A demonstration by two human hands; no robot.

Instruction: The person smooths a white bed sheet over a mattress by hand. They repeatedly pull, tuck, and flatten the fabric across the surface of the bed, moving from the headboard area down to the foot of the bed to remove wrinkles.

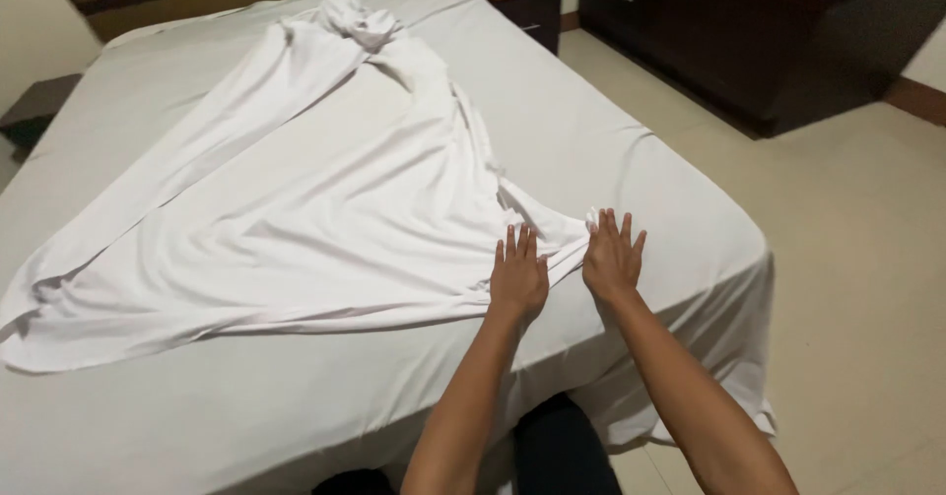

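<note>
A loose white sheet (296, 209) lies spread in a rough triangle over a bed (650, 160) covered in white, bunched up near the headboard. My left hand (518, 276) rests flat, fingers apart, on the sheet's near corner. My right hand (612, 257) lies flat beside it at the tip of that corner, fingers spread. Neither hand grips anything.
A dark wooden nightstand (527, 0) stands at the bed's far right, another dark one (34, 111) at the left. A dark cabinet (749, 32) lines the right wall. Beige tiled floor (857, 259) runs along the bed's right side.
</note>
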